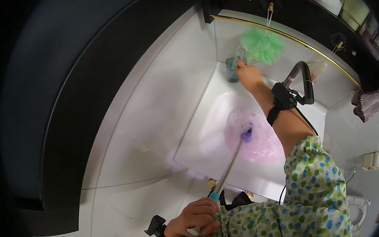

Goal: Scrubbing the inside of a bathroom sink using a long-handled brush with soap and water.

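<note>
In the lower middle, my left hand (198,217) is closed around the handle of a long-handled brush (229,168). The handle is silver with a teal and white grip. Its purple bristles rest in pink foamy water (260,144) in a white sink (211,113). My right arm crosses over the sink to its back left corner. There my right hand (248,75) has its fingers closed at a pale translucent bottle (239,53). A grey-green cup (232,76) stands right beside these fingers. Part of the bottle is hidden by the hand.
A green mesh bath puff (263,45) hangs from a hook below a black shelf with a gold rail (297,43). A dark faucet (306,83) rises at the sink's right. A cloth (371,103) hangs farther right. White tiled wall (145,112) borders the left.
</note>
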A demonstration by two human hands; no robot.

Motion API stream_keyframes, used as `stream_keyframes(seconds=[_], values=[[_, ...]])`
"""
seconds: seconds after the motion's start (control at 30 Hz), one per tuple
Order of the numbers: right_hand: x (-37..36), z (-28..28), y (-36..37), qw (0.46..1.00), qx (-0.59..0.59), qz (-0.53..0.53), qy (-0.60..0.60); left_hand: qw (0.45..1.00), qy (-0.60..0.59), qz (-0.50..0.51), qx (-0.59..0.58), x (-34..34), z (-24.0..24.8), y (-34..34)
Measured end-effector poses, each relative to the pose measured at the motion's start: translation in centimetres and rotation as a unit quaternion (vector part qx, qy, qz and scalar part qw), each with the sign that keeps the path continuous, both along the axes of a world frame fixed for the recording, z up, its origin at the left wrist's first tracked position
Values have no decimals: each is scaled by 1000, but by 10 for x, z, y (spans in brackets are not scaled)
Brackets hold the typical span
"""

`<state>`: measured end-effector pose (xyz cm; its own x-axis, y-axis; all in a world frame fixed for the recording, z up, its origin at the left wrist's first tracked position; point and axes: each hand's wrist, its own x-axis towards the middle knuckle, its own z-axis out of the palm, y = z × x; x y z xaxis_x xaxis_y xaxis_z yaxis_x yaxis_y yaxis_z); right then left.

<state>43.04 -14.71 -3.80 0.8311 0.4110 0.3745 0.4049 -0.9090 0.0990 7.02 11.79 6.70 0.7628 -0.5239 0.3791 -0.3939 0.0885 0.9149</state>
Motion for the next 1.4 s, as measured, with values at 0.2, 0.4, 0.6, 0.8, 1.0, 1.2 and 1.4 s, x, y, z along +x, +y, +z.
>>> stream_keyframes(seconds=[0.2, 0.4, 0.6, 0.8, 1.0, 1.2, 1.4], values=[[9, -2, 34, 999, 24, 39, 28, 997, 56, 46, 4, -17, 24, -16], [11, -4, 50, 995, 85, 0, 52, 997, 63, 50, 15, -29, 35, -29], [7, -14, 34, 988, 156, 5, 15, 999, 41, 5, 16, -9, 23, -29], [-104, -7, 27, 940, 322, -90, 63, 998, 10, -27, 50, 20, 16, -19], [-284, -32, 16, 837, 511, 51, 192, 973, -89, -174, 120, 19, 22, -27], [-319, -27, 22, 817, 525, 179, 156, 961, -172, -142, 166, 11, -4, -73], [-335, -23, -25, 857, 490, 104, 125, 983, -147, -106, 33, 0, -21, -116]])
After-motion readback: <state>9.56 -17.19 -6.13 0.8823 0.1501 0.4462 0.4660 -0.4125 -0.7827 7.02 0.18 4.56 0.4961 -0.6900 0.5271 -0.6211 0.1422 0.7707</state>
